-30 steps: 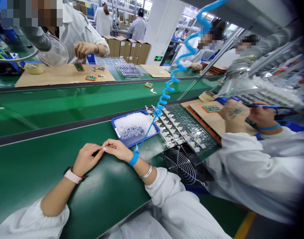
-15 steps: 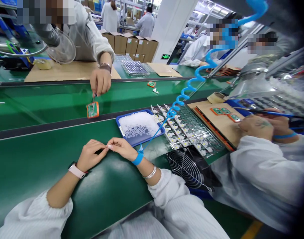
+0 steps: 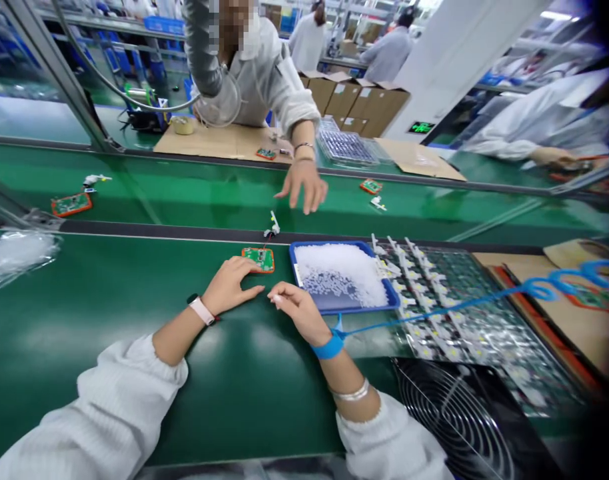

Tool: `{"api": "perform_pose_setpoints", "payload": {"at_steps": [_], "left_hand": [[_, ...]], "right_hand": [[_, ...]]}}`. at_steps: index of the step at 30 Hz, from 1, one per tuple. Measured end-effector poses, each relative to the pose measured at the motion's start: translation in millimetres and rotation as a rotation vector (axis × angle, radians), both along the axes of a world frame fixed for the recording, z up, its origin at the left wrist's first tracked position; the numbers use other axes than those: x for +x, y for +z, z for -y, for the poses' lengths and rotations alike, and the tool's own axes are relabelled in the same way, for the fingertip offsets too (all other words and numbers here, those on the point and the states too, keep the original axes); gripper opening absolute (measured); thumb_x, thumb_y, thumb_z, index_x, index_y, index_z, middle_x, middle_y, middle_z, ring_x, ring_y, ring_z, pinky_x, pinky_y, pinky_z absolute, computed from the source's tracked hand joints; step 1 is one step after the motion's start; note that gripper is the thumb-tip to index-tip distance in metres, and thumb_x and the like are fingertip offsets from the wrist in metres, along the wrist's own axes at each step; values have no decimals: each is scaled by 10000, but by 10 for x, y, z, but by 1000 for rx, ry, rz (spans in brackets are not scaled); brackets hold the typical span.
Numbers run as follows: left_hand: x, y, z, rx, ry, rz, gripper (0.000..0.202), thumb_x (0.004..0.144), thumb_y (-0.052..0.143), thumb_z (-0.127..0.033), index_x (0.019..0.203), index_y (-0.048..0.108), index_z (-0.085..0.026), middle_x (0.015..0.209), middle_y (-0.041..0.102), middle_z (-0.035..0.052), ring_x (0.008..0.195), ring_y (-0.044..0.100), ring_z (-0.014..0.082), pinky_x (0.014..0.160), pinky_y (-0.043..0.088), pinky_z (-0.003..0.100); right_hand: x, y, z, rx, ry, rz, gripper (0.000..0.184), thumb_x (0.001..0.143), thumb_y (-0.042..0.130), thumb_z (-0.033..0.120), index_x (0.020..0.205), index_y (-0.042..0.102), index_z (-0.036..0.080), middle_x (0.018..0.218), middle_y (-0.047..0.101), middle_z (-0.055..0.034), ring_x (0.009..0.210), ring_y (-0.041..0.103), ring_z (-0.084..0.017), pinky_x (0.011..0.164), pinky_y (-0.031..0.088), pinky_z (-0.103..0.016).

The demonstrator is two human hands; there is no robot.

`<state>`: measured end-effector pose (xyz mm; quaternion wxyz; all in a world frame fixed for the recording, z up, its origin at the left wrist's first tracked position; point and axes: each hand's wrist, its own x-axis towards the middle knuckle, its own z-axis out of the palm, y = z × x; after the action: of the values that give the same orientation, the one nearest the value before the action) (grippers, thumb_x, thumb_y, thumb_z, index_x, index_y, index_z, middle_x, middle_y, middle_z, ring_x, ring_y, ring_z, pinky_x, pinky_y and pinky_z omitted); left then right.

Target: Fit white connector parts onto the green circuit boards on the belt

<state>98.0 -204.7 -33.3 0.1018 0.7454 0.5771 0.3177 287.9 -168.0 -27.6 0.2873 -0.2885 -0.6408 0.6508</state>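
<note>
A green circuit board in an orange frame (image 3: pixel 266 265) lies on the bench near its back edge. A small white connector part (image 3: pixel 272 229) is wired to it and rests on the dark rail. My left hand (image 3: pixel 229 287) is over the board's near-left corner, its fingertips touching it and its thumb stretched apart. Close by on the right, my right hand (image 3: pixel 299 313) is closed in a pinch. Something tiny and whitish shows at its fingertips, too small to make out. Beside it is a blue tray (image 3: pixel 329 310) holding small white pieces (image 3: pixel 339 263).
A co-worker's hand (image 3: pixel 304 187) reaches over the green channel from across. Rows of white parts (image 3: pixel 424 293) lie at the right, with a black fan (image 3: pixel 459 413) in front. A blue coiled cord (image 3: pixel 434 312) runs to my right wrist. At the left lies a clear bag (image 3: pixel 19 257).
The co-worker has let go of the orange-framed board, which now lies on my bench. My left hand has parted from my right and reached to that board. The view has swung left.
</note>
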Motion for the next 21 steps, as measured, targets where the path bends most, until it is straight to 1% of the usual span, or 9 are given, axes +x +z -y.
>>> {"api": "perform_pose_setpoints", "payload": {"at_steps": [4,6,8,11,13,15,18,20,21], "left_hand": [[-71,-75,-220,-45,120,-97,617,753,676,-385,1280,451,-155,1358,462,152,1255,407,298,1008,359,450],[-96,-103,-311,-57,128,-120,667,764,661,-411,1324,406,-154,1408,405,162,1292,370,306,1027,337,461],[-122,-120,-368,-74,110,-118,643,785,635,-432,1324,408,-166,1380,447,148,1265,408,296,1012,351,453],[-153,-132,-385,-86,64,-98,600,788,626,-455,1290,452,-177,1266,554,120,1166,497,283,965,389,429],[-160,-140,-359,-87,42,-94,602,772,638,-471,1271,475,-176,1223,581,115,1115,521,287,930,409,423],[-138,-135,-316,-86,28,-107,597,762,646,-462,1260,486,-173,1195,592,114,1086,526,291,909,419,430],[1,-43,-221,-70,2,-136,532,778,633,-419,1230,508,-169,1187,589,113,1099,508,294,919,413,453],[179,129,-121,-38,-57,-150,415,818,590,-388,1171,548,-174,1200,583,108,1133,491,289,940,404,462],[290,255,-54,-11,-98,-152,337,843,559,-369,1120,575,-178,1203,584,103,1152,482,285,954,398,462]], "right_hand": [[-2,39,26,47,9,10,257,785,593,443,778,594,185,739,541,-13,674,478,-126,650,403,-272],[57,107,-10,107,-17,23,238,793,580,429,785,598,191,759,557,-23,692,498,-134,659,411,-280],[191,182,-100,193,-94,62,226,797,564,421,797,598,197,784,578,-32,702,512,-143,663,419,-288],[510,236,-316,338,-327,196,237,796,540,420,848,591,194,800,597,-41,710,524,-155,664,427,-297],[744,209,-475,466,-487,355,245,784,535,413,851,586,182,792,603,-49,710,523,-164,678,428,-309],[947,144,-607,610,-555,545,223,761,534,393,783,587,177,776,603,-61,718,522,-177,705,425,-329],[1150,38,-721,715,-486,784,188,724,525,345,659,580,177,729,602,-78,746,535,-203,747,414,-355],[1222,-10,-746,712,-419,887,175,712,516,312,630,588,175,709,612,-80,759,549,-213,761,405,-361],[1245,-26,-749,715,-399,926,171,710,510,299,626,593,175,707,619,-79,764,553,-214,765,401,-362]]}}
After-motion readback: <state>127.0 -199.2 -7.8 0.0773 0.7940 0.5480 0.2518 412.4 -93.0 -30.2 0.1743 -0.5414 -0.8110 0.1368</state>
